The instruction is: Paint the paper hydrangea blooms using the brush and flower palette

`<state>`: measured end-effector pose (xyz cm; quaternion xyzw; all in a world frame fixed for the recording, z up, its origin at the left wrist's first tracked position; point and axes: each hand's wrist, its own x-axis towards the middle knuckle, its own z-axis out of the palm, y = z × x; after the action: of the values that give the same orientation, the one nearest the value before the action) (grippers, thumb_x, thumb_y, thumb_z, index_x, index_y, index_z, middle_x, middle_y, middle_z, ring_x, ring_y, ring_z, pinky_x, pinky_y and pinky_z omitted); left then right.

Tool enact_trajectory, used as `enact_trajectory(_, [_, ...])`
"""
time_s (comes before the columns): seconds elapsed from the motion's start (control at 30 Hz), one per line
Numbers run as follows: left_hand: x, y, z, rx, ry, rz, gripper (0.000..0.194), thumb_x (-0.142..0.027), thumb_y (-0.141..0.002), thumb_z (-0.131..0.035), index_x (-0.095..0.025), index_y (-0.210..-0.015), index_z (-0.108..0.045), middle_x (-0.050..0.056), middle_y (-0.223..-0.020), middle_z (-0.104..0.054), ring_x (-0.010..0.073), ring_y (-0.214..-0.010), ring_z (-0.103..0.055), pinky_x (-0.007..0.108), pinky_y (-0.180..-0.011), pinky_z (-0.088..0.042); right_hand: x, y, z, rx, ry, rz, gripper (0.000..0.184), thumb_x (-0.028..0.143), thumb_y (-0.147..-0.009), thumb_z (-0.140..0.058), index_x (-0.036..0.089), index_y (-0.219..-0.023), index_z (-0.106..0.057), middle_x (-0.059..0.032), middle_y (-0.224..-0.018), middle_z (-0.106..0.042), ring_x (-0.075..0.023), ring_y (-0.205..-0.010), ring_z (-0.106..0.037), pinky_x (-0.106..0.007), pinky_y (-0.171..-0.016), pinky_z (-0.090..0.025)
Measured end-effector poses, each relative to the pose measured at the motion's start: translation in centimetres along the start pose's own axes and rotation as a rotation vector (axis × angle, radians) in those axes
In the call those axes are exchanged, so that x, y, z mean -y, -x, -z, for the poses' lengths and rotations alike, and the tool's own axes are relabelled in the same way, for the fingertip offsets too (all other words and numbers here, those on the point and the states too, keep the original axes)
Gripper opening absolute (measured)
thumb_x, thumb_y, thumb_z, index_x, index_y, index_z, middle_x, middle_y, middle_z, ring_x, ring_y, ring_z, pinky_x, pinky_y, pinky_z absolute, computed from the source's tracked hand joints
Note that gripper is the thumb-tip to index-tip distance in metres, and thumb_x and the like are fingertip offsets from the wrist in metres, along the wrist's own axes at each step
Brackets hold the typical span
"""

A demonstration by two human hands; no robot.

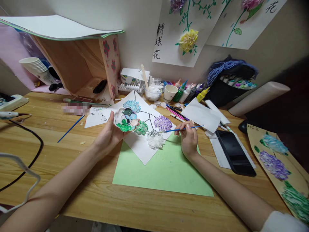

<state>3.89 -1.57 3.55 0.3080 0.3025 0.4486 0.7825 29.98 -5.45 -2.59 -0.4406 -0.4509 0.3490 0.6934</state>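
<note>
My left hand [108, 135] grips a small white paint palette [126, 120] with green, dark and pale paint in its wells, held over a white sheet [142, 146]. That sheet carries blue, purple, green and white paper flowers on drawn black stems. My right hand [189, 138] pinches a thin blue paintbrush [181, 129], its tip pointing left toward the white flower [155, 140] and the purple flower [163, 123]. A light green sheet [164, 174] lies under the white one on the wooden desk [72, 167].
A black phone [235, 152] lies to the right on white paper. Paint bottles [188, 91], a paper cup [170, 92] and a marker bag [231, 83] stand at the back. A second blue brush [70, 129] and black cable [29, 161] lie left; a flower picture [277, 164] lies far right.
</note>
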Motion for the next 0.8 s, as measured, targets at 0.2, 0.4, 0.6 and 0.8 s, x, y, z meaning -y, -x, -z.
enact_trajectory(0.2, [0.12, 0.00, 0.11, 0.000, 0.004, -0.003, 0.065, -0.054, -0.092, -0.035, -0.019, -0.146, -0.031, 0.012, -0.132, -0.058, 0.0244, -0.115, -0.059, 0.039, -0.104, -0.042, 0.02, 0.01, -0.05, -0.005, -0.005, -0.011, 0.023, 0.034, -0.091, -0.043, 0.022, -0.073, -0.049, 0.0041, -0.062, -0.050, -0.0105, -0.055, -0.051, -0.025, -0.054, -0.038])
enact_trajectory(0.4, [0.13, -0.05, 0.19, 0.010, 0.008, -0.007, 0.065, -0.054, -0.092, -0.034, -0.019, -0.147, -0.029, 0.013, -0.130, -0.060, 0.0241, -0.110, -0.062, 0.039, -0.104, -0.042, 0.10, 0.06, -0.13, -0.004, 0.018, -0.033, 0.023, 0.035, -0.090, -0.044, 0.022, -0.073, -0.049, 0.0032, -0.064, -0.051, -0.0112, -0.056, -0.052, -0.026, -0.054, -0.039])
enact_trajectory(0.6, [0.02, 0.03, -0.02, 0.002, 0.001, -0.009, 0.065, -0.054, -0.092, -0.033, -0.017, -0.146, -0.031, 0.013, -0.130, -0.059, 0.0237, -0.111, -0.062, 0.039, -0.106, -0.040, 0.17, 0.09, -0.13, -0.027, 0.004, -0.005, 0.023, 0.035, -0.090, -0.045, 0.022, -0.072, -0.048, 0.0036, -0.063, -0.050, -0.0110, -0.056, -0.051, -0.026, -0.055, -0.040])
enact_trajectory(0.8, [-0.05, 0.04, 0.02, 0.002, 0.000, -0.005, 0.065, -0.054, -0.092, -0.033, -0.017, -0.146, -0.030, 0.013, -0.130, -0.060, 0.0239, -0.110, -0.062, 0.039, -0.106, -0.039, 0.26, 0.18, -0.17, -0.018, 0.026, -0.015, 0.024, 0.037, -0.090, -0.045, 0.022, -0.071, -0.049, 0.0031, -0.063, -0.050, -0.0120, -0.056, -0.051, -0.026, -0.055, -0.041])
